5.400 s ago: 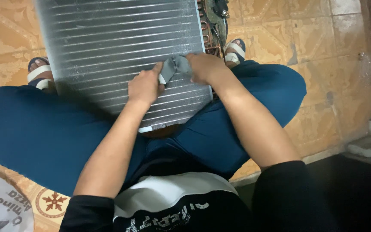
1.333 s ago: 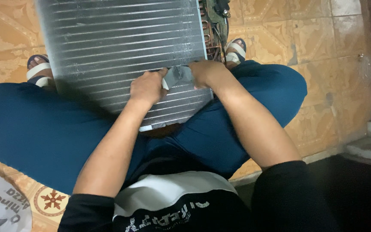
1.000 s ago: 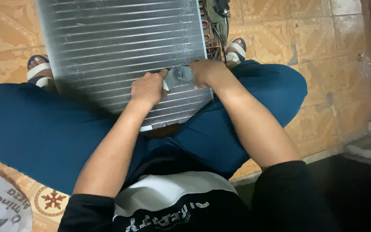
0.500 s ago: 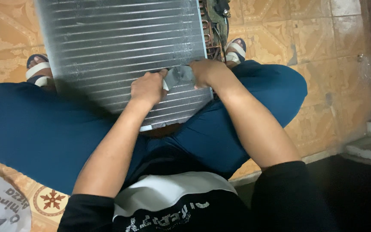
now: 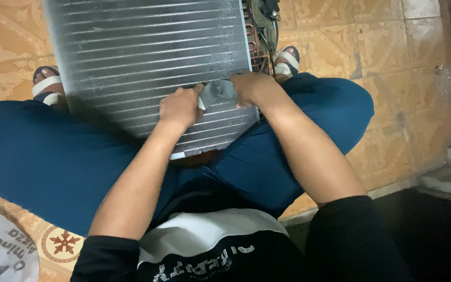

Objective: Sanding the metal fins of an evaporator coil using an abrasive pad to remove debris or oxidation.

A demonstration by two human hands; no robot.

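I'm sitting w/ a big rectangular silver finned metal coil panel (image 5: 147, 62) propped between my knees, its lower edge resting against my lap and the rest leaning away over the patterned orange floor tiles (image 5: 387, 62). My left hand (image 5: 179, 107) is curled into a loose fist on the fins near the bottom right of the panel, thumb side pinching one end of a small crumpled grey cloth (image 5: 217, 93). My right hand (image 5: 252, 86) is closed on the other end of that cloth, fingers folded under so I can't tell how tight the grip is. The cloth sits between both hands, pressed flat to the fins, close to the panel's right edge. Just beyond that edge there's a cluster of copper tubing w/ dark fittings (image 5: 261, 26). My legs are in dark blue trousers (image 5: 43, 151), spread to either side of the panel, feet in white-strapped sandals: left sandal (image 5: 48, 86) beside the panel's left edge, right sandal (image 5: 286, 60) next to the tubing. A round white printed lid or disc (image 5: 1, 250) lies on the floor by my left thigh.
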